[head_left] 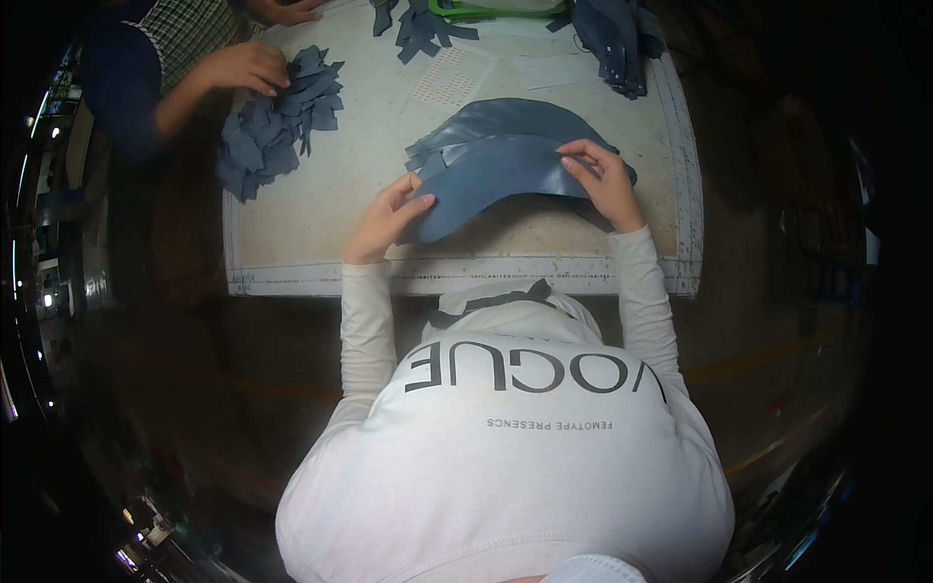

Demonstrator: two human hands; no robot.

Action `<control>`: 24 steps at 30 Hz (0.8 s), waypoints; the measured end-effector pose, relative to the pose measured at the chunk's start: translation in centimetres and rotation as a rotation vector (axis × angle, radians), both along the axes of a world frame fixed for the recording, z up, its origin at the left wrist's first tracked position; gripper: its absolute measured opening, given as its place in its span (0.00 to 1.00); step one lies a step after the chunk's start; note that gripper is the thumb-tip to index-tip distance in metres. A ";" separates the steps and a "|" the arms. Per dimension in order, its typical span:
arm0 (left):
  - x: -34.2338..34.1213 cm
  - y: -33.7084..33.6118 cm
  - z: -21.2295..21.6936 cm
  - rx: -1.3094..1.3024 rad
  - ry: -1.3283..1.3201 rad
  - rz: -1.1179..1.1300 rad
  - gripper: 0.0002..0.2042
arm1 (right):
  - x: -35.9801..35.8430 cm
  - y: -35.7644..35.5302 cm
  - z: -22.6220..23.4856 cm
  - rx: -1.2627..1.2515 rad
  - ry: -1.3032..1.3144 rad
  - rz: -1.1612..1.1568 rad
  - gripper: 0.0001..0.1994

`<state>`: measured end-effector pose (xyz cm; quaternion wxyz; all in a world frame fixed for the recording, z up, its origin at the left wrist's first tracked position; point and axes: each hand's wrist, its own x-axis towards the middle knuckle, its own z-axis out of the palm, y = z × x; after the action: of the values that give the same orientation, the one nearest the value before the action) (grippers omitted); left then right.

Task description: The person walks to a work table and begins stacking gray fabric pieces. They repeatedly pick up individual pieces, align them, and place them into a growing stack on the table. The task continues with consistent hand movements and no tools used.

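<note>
Blue sheet [496, 180] lies near the table's [301, 225] front edge. Left hand [384, 216] and right hand [604, 185] pinch its opposite sides.

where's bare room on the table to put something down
Widest: the table between the heaped blue pieces and left hand. A narrower patch lies between right hand and the table's right edge. The far side is crowded with a green tray, papers and blue strips.

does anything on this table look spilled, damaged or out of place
Nothing looks spilled, and the curved blue sheet being held shows no clear tear. Mildly odd: the jumbled blue pile at left seems to reach the edge of the table.
</note>
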<state>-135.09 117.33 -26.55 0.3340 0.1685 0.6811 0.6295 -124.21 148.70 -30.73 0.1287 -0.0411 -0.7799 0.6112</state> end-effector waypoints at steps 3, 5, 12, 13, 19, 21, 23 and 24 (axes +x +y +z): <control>-0.2 1.6 -2.3 -0.225 0.050 0.308 0.17 | -1.6 1.5 -2.2 0.226 -0.121 -0.141 0.08; -0.5 1.8 -3.2 -0.226 -0.008 0.298 0.17 | -2.0 1.9 -3.3 0.274 -0.161 -0.192 0.09; -1.1 0.9 -4.3 -0.094 -0.006 0.177 0.17 | -2.0 2.4 -4.6 0.265 -0.131 -0.180 0.09; -1.3 0.5 -4.2 -0.019 -0.059 0.172 0.16 | -2.0 2.5 -4.7 0.268 -0.131 -0.182 0.09; -1.6 -1.9 -4.4 -0.041 -0.110 0.228 0.26 | -2.0 1.9 -3.5 0.243 -0.103 -0.154 0.08; -1.2 -2.1 -4.6 -0.245 -0.019 0.214 0.26 | -1.7 1.3 -1.4 0.222 -0.085 -0.063 0.07; -0.7 -1.8 -4.2 -0.413 0.254 0.264 0.23 | -0.8 0.5 1.7 0.216 -0.105 0.068 0.06; 0.0 -1.7 -3.7 -0.490 0.475 0.321 0.22 | 0.0 -0.3 3.3 0.229 -0.038 0.119 0.06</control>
<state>-135.12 115.64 -30.29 0.0945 0.1161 0.8875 0.4357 -124.20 148.36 -27.43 0.0812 0.0085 -0.8479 0.5239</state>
